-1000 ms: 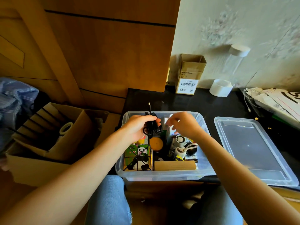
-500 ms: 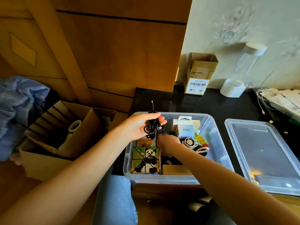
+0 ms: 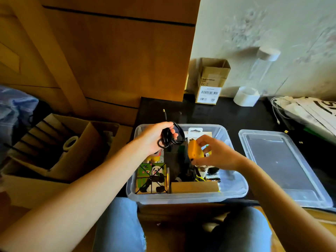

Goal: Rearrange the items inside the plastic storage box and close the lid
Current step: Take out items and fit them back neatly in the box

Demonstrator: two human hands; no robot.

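The left hand [image 3: 156, 138] has its fingers curled round a coiled black cable [image 3: 168, 137], its grip closed on the bundle, with the cable's plug end [image 3: 164, 112] sticking up above the fist. The hand hangs over the far left corner of the clear plastic storage box [image 3: 234, 188]. Just to its right, the right hand [image 3: 216, 153] pinches a small orange object [image 3: 194, 150] between thumb and fingertips, its grip tight on it, held above the middle of the box; what the object is cannot be told.

Inside the box, at the near left corner, sits a green cube printed with a panda [image 3: 151, 178]. Beside it along the near wall lies a plain brown cardboard piece [image 3: 194, 187]. Behind these stands a dark upright item [image 3: 174, 160], and a jumble of small things lies under the right hand, too cluttered to name. A white hang-tab package [image 3: 195, 130] leans at the far wall.

The box stands on a black worktop [image 3: 227, 115]. Its clear lid [image 3: 280, 166] lies flat on the worktop just to the right, off the box. Farther back stand a small open carton with a barcode label [image 3: 211, 82] and a white roll [image 3: 246, 96]. An open cardboard box [image 3: 60, 148] sits to the left.
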